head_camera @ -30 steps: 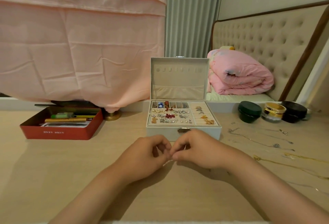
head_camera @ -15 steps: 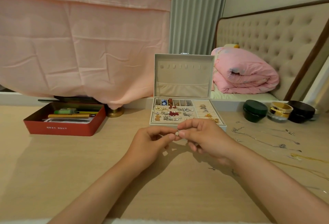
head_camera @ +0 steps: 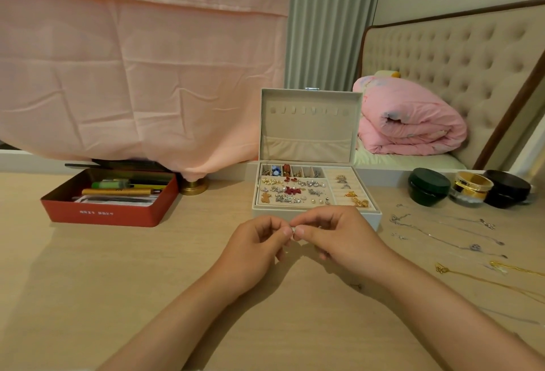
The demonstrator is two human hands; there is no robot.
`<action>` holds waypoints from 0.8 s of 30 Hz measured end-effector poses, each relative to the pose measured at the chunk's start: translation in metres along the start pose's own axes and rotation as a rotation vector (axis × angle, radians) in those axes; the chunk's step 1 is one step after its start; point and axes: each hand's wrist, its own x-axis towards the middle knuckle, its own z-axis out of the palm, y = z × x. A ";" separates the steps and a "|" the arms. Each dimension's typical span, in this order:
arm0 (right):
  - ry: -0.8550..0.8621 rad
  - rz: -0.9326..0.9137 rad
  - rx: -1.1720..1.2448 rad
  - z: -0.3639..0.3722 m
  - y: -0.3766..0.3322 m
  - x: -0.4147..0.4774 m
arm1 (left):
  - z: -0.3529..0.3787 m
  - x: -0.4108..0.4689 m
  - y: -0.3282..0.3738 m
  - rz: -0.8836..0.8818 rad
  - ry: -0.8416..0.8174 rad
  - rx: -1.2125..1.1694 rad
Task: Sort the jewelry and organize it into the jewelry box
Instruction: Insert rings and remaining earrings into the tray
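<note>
Left hand (head_camera: 253,241) and right hand (head_camera: 339,235) pinch a tiny silver piece (head_camera: 293,229) (kind unclear).

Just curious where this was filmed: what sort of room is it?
Most likely a bedroom. A bed with a padded headboard and a folded pink blanket stands behind the table, which holds an open jewelry box.

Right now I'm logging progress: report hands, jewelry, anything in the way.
Status: left hand and right hand both pinch one small silver piece, just before the open box. Loose necklaces on table, right side. Nothing between hands and box.
</note>
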 end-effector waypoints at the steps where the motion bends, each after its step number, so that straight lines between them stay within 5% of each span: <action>1: 0.001 -0.017 -0.024 0.000 0.000 -0.001 | 0.000 0.000 0.000 0.005 0.001 0.015; 13: 0.059 -0.103 -0.203 -0.006 -0.006 0.002 | 0.002 0.008 0.005 0.013 0.027 0.042; 19: 0.276 -0.127 -0.512 -0.034 -0.017 0.041 | -0.015 0.050 0.010 0.343 0.172 0.664; 24: 0.191 -0.136 -0.855 -0.027 -0.018 0.057 | -0.006 0.063 -0.007 0.409 0.112 0.894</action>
